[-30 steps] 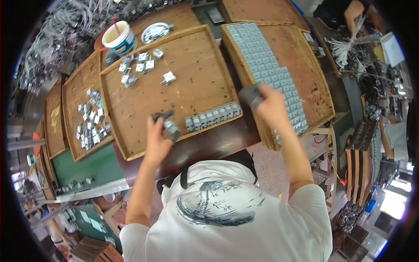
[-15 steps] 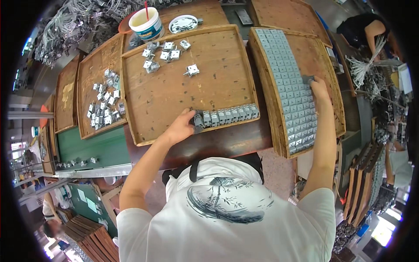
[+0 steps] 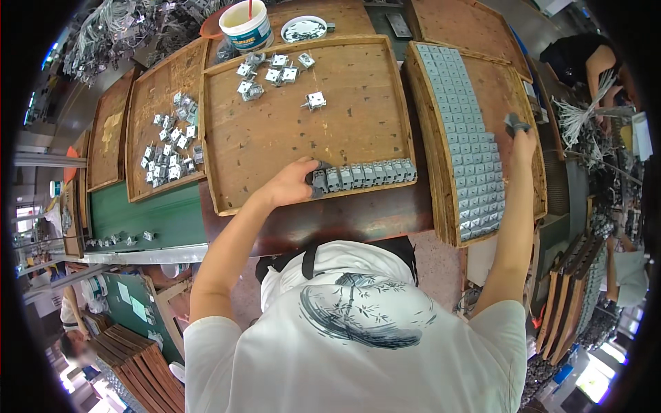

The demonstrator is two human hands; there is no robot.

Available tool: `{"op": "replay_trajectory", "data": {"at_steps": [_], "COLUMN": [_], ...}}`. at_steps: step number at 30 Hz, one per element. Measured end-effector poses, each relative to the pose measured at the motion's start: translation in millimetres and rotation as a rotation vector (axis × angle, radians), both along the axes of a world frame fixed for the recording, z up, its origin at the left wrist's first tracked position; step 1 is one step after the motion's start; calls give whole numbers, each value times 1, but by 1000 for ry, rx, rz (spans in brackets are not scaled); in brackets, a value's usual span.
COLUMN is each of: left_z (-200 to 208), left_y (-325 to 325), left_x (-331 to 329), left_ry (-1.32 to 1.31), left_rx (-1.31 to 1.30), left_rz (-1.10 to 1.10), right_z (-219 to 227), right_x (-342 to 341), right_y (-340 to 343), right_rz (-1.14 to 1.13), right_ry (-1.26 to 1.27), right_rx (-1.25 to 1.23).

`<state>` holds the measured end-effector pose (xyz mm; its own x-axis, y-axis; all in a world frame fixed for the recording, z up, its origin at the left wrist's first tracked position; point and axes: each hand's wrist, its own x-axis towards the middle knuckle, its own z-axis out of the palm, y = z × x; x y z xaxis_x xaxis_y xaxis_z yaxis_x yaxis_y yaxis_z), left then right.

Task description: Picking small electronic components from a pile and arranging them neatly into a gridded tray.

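Evidently, a row of grey blocks (image 3: 370, 173) is lined up along the middle tray's (image 3: 261, 141) near edge, its left end seemingly clamped by the left hand's (image 3: 292, 180) fingers. Whether anything is gripped by the right hand (image 3: 524, 140) cannot be told. The right tray (image 3: 494, 84) is perhaps half filled with set blocks (image 3: 451, 103); loose pieces (image 3: 280, 69) are left unaligned farther back.
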<state>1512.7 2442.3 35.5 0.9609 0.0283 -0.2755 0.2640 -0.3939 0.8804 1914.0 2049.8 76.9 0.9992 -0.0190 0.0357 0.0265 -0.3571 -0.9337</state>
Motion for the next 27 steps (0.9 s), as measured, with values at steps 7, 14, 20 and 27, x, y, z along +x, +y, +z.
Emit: {"op": "replay_trajectory", "data": {"at_steps": [7, 14, 20, 27], "left_z": [-8, 35, 23, 30], "left_y": [1, 34, 49, 34], "left_x": [-10, 42, 105, 69], "left_ry": [50, -152, 3, -134], "left_rx": [183, 328, 903, -15], "left_rz": [-45, 275, 301, 505], "right_z": [41, 53, 57, 60], "right_x": [-66, -153, -207, -244], "right_y": [35, 55, 94, 101], "right_rz": [159, 314, 364, 433], "right_ry": [76, 30, 49, 180], "right_rx": [492, 447, 416, 428]}}
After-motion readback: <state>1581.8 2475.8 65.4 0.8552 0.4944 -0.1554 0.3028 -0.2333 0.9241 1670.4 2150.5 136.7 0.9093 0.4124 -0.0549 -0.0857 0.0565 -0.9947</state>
